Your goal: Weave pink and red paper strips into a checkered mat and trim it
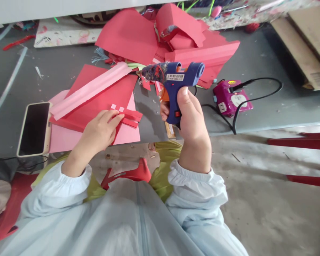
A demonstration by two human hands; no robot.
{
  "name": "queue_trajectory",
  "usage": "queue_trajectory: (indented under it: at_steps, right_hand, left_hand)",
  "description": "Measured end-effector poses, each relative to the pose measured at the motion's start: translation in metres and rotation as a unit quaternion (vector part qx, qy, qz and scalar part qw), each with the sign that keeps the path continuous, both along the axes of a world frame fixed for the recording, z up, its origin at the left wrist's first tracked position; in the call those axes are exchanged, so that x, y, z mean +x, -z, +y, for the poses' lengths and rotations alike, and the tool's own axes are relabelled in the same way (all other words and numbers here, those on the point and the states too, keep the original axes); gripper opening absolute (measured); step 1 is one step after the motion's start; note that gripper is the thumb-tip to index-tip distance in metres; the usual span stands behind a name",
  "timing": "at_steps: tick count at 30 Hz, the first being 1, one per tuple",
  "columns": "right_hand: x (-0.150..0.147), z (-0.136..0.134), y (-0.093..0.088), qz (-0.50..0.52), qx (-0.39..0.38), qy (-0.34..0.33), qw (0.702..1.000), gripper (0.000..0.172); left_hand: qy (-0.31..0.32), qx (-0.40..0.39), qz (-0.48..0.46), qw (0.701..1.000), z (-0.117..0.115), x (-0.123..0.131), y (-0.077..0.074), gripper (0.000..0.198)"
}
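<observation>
While right fingers [164, 108] wrap around glue gun [173, 93], left fingers [114, 121] lie atop red paper strip [132, 115], pinch unclear.

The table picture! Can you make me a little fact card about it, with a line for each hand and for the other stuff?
Left hand: fingers on red paper strips with small pink squares
Right hand: wrapped around a blue glue gun, tip pointing left
Under the strips: red paper and pink paper
Phone: left of the papers, screen dark
Purple plug box: right of the glue gun, black cord plugged in
Table: grey
</observation>
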State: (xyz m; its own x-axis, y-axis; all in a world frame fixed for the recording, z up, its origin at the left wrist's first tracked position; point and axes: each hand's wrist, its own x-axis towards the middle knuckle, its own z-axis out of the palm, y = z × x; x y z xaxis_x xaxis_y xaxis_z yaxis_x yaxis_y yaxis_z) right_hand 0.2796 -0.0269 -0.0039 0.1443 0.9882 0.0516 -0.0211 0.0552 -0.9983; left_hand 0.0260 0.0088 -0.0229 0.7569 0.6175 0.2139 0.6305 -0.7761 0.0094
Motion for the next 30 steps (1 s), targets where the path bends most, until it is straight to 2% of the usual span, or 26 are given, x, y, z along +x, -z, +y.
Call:
queue_trajectory:
  at_steps: [8,16,21,30]
  right_hand:
    - [0.002,-0.004,-0.002,-0.003,-0.009,-0.003,1.0,0.067]
    - [0.01,-0.014,-0.007,-0.033,-0.105,-0.104,0.988,0.058]
    - [0.005,-0.015,-0.008,-0.048,-0.136,-0.156,0.977,0.06]
    - [-0.003,-0.011,-0.006,-0.064,-0.174,-0.19,0.964,0.062]
  left_hand:
    - [-0.037,-0.055,-0.049,0.997,0.0,0.001,-0.002,0.045]
    - [-0.062,-0.098,-0.08,0.99,0.001,0.003,-0.002,0.042]
    - [-0.066,-0.099,-0.089,0.989,0.001,0.002,0.002,0.043]
    - [-0.078,-0.111,-0.099,0.986,0.002,0.003,0.003,0.044]
